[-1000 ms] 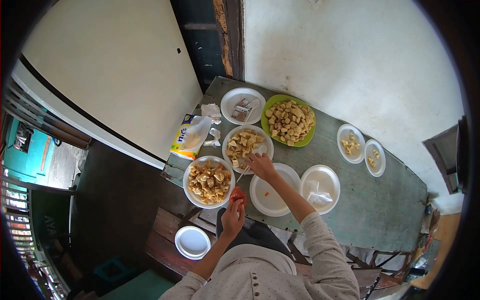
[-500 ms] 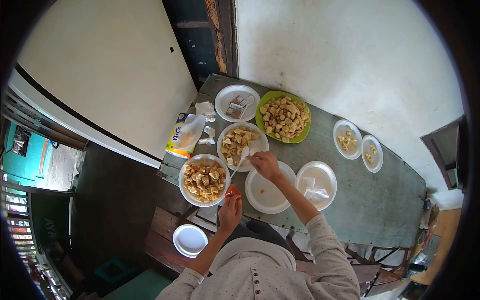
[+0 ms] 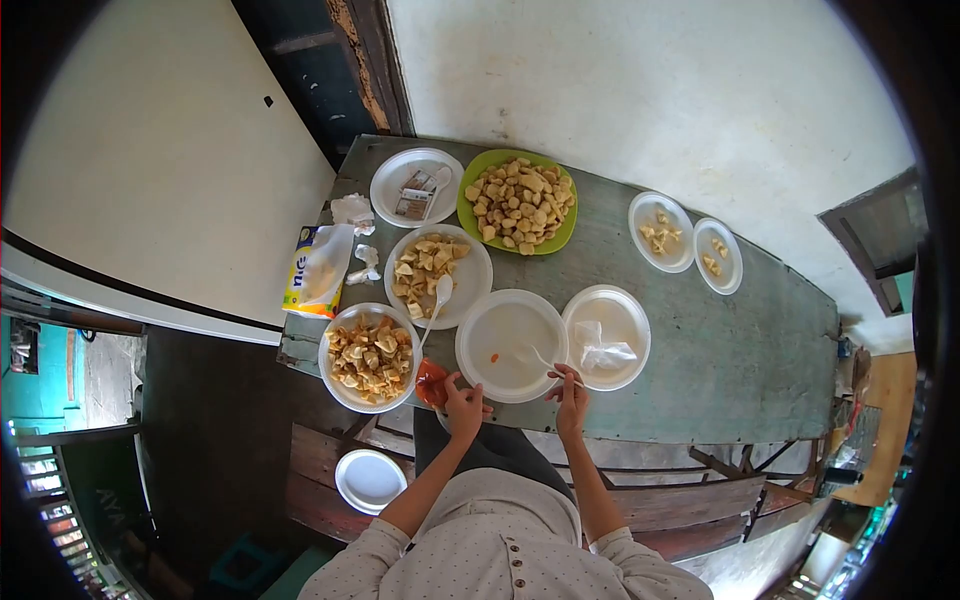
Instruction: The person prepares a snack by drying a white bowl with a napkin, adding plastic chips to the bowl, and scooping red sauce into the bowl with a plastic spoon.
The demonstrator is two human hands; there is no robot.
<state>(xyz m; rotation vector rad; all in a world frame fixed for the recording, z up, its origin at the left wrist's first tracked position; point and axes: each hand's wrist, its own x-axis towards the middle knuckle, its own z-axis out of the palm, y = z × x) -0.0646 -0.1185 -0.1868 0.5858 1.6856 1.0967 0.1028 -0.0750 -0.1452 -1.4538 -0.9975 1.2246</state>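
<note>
My left hand [image 3: 464, 408] is at the table's front edge, its fingers against a small red packet [image 3: 431, 384] that it appears to grip. A slim white plastic spoon [image 3: 548, 363] is in the closed fingers of my right hand [image 3: 569, 402]. Its tip reaches over a large white plate [image 3: 510, 390] and is hard to make out against it. One small orange-red spot lies on that plate. To the left are a white plate of folded, fried-looking pieces [image 3: 370, 357] and a plate of paler pieces [image 3: 428, 270] with another white spoon [image 3: 441, 296] resting on it.
A green plate [image 3: 567, 236] heaped with pale chunks stands at the back. Beside it is a plate with printed packets [image 3: 415, 195]. A tissue pack [image 3: 318, 270] lies left. Two small plates [image 3: 690, 255] are at right, a plate with clear plastic [image 3: 605, 350] nearer. A bench [image 3: 320, 490] holds another plate.
My right hand has come back from the plate of paler pieces to the front edge, now with a white spoon. My left hand has turned, with the red packet at its left. The view has shifted.
</note>
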